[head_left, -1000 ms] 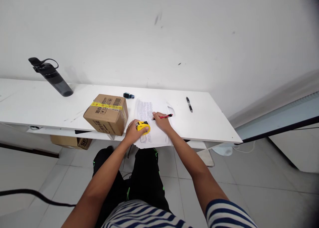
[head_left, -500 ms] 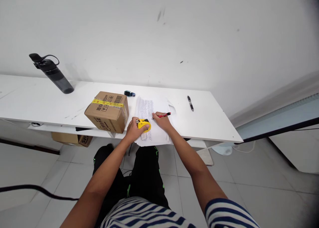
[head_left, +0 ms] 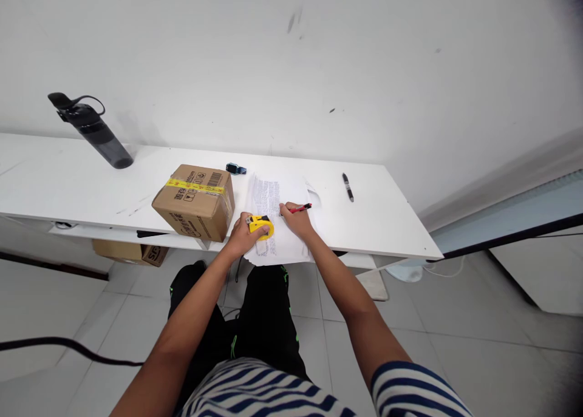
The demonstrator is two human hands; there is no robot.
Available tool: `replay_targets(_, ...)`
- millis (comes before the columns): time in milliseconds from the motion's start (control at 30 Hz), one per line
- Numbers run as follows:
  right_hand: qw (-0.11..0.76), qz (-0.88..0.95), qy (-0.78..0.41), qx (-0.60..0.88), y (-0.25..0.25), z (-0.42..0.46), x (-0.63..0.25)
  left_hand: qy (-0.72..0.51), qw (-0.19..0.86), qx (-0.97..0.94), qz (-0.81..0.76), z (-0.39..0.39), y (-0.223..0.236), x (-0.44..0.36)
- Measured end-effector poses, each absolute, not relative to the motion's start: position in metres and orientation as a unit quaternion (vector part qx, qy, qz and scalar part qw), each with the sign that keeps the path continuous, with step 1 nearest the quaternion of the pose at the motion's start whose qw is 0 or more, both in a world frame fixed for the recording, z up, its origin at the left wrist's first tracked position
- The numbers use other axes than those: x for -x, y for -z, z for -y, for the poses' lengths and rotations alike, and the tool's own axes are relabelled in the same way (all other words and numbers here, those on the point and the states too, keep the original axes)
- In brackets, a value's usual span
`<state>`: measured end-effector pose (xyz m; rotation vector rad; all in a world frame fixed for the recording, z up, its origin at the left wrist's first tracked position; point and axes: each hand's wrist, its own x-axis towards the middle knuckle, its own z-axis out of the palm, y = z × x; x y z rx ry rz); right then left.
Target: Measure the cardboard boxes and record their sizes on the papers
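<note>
My left hand is closed round a yellow tape measure that rests on a printed white sheet at the near edge of the white table. My right hand grips a red pen, its tip on the sheet just right of the printed text. A taped cardboard box stands directly left of my left hand.
A black pen lies to the right of the sheet. A small dark blue object sits behind the box. A dark water bottle stands at the far left by the wall. Another cardboard box lies under the table.
Both hands keep their grips and stay on the sheet; only the view has shifted slightly.
</note>
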<state>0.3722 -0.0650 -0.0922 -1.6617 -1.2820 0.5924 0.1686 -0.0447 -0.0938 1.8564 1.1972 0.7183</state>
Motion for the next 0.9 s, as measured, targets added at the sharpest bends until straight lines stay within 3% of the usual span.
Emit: replay_targets(900,0.511,0.486,-0.239,0.667,0.0985,0.0646,-0.3737,-0.297,0.408,-0.727,-0.466,0.0439,0.0993,-0.1672)
